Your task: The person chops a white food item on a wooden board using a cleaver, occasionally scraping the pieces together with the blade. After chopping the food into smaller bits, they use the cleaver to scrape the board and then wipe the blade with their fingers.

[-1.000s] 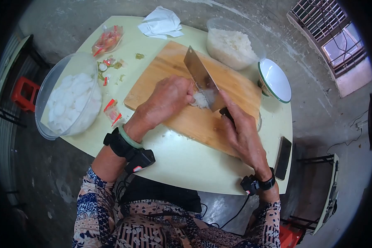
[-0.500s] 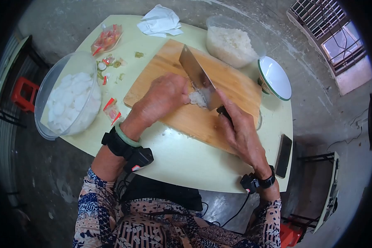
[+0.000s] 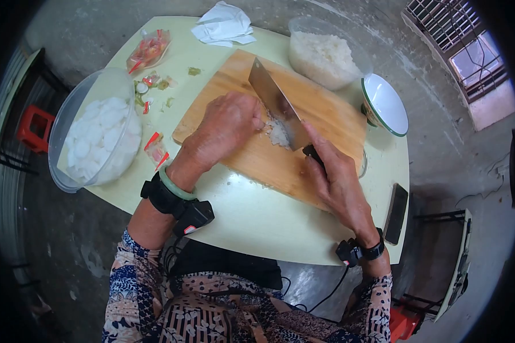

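Head view: is looking down past patterned sleeves onto a pale green table [image 3: 252, 223].
Wrists: a black strapped device is sitting on each one (the left also carries a green bangle).
Phone [image 3: 396, 212]: is lying dark and flat at the near right edge of the table, just right of the right forearm.
Right hand [image 3: 337, 183]: is gripping the dark handle of the cleaver [image 3: 272, 97], fingers wrapped tight around it, over the near right part of the cutting board [image 3: 332, 114].
Cleaver: is running diagonally from the handle toward the far left, its edge coming down on the white food [image 3: 278, 134].
White food: is lying in a small chopped pile at the middle of the board, between the two hands.
Left hand [image 3: 226, 128]: is curling knuckles-up just left of the blade, fingertips bent down onto the pile and pinning it.
Hands: are working close together, with only the blade and pile between them.
Clear bowl [image 3: 91, 86]: is standing at the left edge, holding white slices [image 3: 97, 137].
Red wrappers [image 3: 156, 150]: are lying between that bowl and the board.
Scraps [image 3: 151, 86]: are lying scattered farther back on the left.
Enamel bowl [image 3: 386, 103]: is sitting right of the board, white inside.
Clear tub [image 3: 303, 28]: is standing at the far right, part full of chopped white bits [image 3: 326, 54].
Plastic bag [image 3: 149, 50]: is lying at the far left.
Tissue [image 3: 223, 26]: is lying crumpled at the far edge.
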Demonstrator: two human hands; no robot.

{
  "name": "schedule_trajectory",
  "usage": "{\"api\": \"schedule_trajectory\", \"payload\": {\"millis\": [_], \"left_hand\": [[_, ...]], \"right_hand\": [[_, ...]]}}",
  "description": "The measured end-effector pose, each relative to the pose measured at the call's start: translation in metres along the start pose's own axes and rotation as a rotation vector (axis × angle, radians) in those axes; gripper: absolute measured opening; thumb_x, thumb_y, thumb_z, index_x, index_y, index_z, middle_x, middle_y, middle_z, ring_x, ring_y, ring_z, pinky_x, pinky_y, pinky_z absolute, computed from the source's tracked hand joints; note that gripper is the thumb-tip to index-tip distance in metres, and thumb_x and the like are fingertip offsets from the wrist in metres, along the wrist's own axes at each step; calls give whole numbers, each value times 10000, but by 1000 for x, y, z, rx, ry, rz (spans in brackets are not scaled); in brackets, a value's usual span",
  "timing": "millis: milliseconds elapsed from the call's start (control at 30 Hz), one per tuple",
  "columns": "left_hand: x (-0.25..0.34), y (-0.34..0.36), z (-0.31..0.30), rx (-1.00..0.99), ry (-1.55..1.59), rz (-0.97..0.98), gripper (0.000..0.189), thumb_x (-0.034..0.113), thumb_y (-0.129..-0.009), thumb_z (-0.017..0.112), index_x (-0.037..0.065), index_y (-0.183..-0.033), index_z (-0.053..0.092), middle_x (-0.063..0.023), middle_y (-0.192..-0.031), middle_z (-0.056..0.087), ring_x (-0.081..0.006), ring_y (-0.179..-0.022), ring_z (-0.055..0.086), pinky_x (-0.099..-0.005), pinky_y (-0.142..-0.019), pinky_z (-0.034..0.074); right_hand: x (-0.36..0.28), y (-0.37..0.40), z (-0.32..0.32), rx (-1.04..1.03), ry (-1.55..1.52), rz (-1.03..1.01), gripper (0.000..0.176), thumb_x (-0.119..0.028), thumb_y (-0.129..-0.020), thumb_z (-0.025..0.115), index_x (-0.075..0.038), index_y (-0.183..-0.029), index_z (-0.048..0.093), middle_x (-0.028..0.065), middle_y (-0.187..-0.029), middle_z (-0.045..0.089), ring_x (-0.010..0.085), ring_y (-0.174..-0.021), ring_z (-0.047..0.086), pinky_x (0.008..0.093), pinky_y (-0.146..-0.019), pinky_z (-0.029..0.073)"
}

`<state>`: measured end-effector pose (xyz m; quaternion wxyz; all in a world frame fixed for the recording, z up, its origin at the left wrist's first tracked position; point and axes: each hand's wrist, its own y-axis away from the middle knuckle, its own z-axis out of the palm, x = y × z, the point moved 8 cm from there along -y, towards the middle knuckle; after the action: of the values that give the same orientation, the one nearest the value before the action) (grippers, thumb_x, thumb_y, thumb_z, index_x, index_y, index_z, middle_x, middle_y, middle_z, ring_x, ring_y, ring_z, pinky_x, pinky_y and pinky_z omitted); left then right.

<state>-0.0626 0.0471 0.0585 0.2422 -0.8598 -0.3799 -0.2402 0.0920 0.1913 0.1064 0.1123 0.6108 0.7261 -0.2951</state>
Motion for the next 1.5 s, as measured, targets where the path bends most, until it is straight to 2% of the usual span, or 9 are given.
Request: {"api": "schedule_trajectory", "payload": {"millis": [167,233,433,500,600,633,700,1133,1500], "left_hand": [[1,4,-6,-23,-3,33,161,183,-872,711,26,-848,684,-146,-874,710,-361,-952,664,-488,-874,505],[8,6,-3,-66,8,73,158,176,-875,704,22,-849,682,-149,-869,707,-360,-954,664,-492,-876,502],[16,-1,11,-103,166,171,157,151,-885,687,-3,-861,669,-167,-829,706,-346,-844,683,-455,-804,524],[19,-3,-7,70,182,201,164,144,-926,688,-14,-895,655,-144,-770,689,-283,-716,677,-399,-706,530],[15,-6,-26,152,191,73,172,149,-987,685,-11,-938,647,-102,-722,652,-185,-635,616,-352,-638,507],[13,-8,-26,156,188,68,172,149,-987,685,-11,-938,647,-102,-722,652,-185,-635,616,-352,-638,507],[18,-7,-40,363,247,172,189,174,-1030,683,0,-968,643,-59,-694,610,-127,-604,531,-326,-605,481],[32,2,-61,587,420,200,198,202,-1048,701,21,-994,640,4,-699,575,-76,-638,499,-272,-601,455],[37,7,-65,671,347,264,160,180,-1032,725,37,-1001,661,-11,-729,663,-84,-661,630,-271,-633,526]], "right_hand": [[0,0,0,-23,-35,74,691,52,-976,588,-67,-1628,391,249,-1046,650,422,-912,664,494,-843,523],[-5,1,4,11,-26,-49,704,56,-976,582,-73,-1637,376,251,-1045,651,425,-909,661,503,-833,519],[-6,2,0,20,-4,-5,700,59,-980,574,-59,-1638,368,251,-1042,650,425,-915,659,504,-847,515],[-4,2,3,-15,-4,4,695,57,-981,576,-56,-1636,371,252,-1043,650,427,-919,657,500,-852,517],[-6,3,1,-54,-26,51,686,53,-983,581,-50,-1630,379,254,-1044,650,430,-927,656,492,-860,520],[-5,3,0,-66,-51,88,682,51,-983,584,-49,-1627,384,254,-1045,650,431,-931,656,487,-862,521],[-7,3,5,-36,-61,42,680,53,-982,586,-50,-1625,387,256,-1053,652,432,-941,658,486,-868,521],[-8,4,5,-61,-48,24,693,56,-983,588,-74,-1634,391,250,-1096,671,436,-970,669,480,-898,528],[-12,3,4,-50,-48,67,682,57,-981,593,-86,-1624,416,249,-1110,674,425,-985,680,473,-901,534]]}}
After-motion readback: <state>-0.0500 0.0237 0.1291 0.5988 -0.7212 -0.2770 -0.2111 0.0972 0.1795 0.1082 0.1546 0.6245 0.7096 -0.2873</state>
